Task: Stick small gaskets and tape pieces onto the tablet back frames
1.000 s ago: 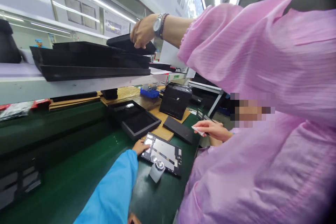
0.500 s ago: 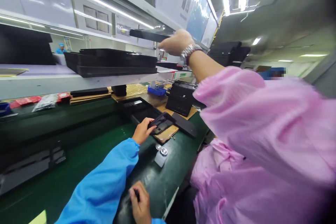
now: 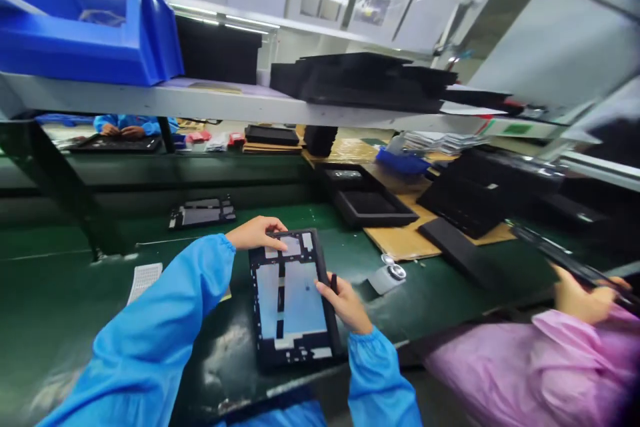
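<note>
An opened tablet (image 3: 303, 297) with its silvery inner panels showing lies in a black tray or frame at the front edge of the bench. My left hand (image 3: 257, 235) grips its top left edge, thumb over the upper panels. On the right edge sits my right hand (image 3: 347, 305), its thumb on the panel and its fingers along the side. A small black piece (image 3: 334, 283) shows by the fingers of that hand; its kind cannot be made out. To the right stands a small white bottle with a metal top (image 3: 389, 277).
Another opened tablet (image 3: 203, 211) lies behind my left arm, near a white label sheet (image 3: 145, 280). Black foam trays (image 3: 380, 217) and a black slab (image 3: 453, 250) lie at the right. A co-worker's hand (image 3: 583, 297) holds a dark flat device. A shelf (image 3: 225, 103) crosses above.
The view has swung left. My left hand has left the black device near the foam tray and now holds the opened tablet together with my right hand. The co-worker's raised arm has come down.
</note>
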The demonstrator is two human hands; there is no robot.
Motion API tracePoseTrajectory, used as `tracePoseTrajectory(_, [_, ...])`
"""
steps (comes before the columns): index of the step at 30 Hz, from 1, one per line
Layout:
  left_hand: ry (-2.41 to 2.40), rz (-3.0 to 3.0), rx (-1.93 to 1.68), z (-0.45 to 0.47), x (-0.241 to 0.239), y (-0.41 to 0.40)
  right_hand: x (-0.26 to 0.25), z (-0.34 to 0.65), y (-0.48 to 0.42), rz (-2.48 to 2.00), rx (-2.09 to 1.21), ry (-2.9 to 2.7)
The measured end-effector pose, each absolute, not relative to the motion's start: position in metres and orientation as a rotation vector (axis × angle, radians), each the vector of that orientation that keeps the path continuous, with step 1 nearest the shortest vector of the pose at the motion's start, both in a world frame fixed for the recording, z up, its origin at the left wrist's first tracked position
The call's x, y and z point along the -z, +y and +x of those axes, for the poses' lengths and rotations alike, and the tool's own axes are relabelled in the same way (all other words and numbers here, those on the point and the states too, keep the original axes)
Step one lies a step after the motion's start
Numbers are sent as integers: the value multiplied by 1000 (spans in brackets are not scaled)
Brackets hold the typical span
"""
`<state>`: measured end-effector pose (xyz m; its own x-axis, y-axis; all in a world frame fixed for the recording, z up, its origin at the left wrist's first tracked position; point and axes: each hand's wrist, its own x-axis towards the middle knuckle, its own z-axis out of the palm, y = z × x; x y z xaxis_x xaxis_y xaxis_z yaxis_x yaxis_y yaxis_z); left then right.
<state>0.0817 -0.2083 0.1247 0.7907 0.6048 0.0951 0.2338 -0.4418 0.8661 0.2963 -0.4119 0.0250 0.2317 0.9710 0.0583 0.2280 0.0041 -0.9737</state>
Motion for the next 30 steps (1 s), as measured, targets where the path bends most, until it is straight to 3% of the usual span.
tracePoseTrajectory(6, [1166, 1833, -818, 22, -24, -276, 25, 296, -375, -1486, -967, -1194])
tracePoseTrajectory(13, [1293, 1595, -895, 44, 70, -341, 51, 288, -335, -1630, -803, -1299])
tracePoseTrajectory(20, [1266, 1626, -992, 62, 71, -338, 61, 275, -340, -1757, -521, -1298])
tracePoseTrajectory(26, [1469, 2319, -1008, -18, 39, -331, 59, 296, -361, -1635, -273, -1050])
tracePoseTrajectory(30, [1623, 2391, -877, -66, 39, -288, 44, 291, -380, -1624, -273, -926])
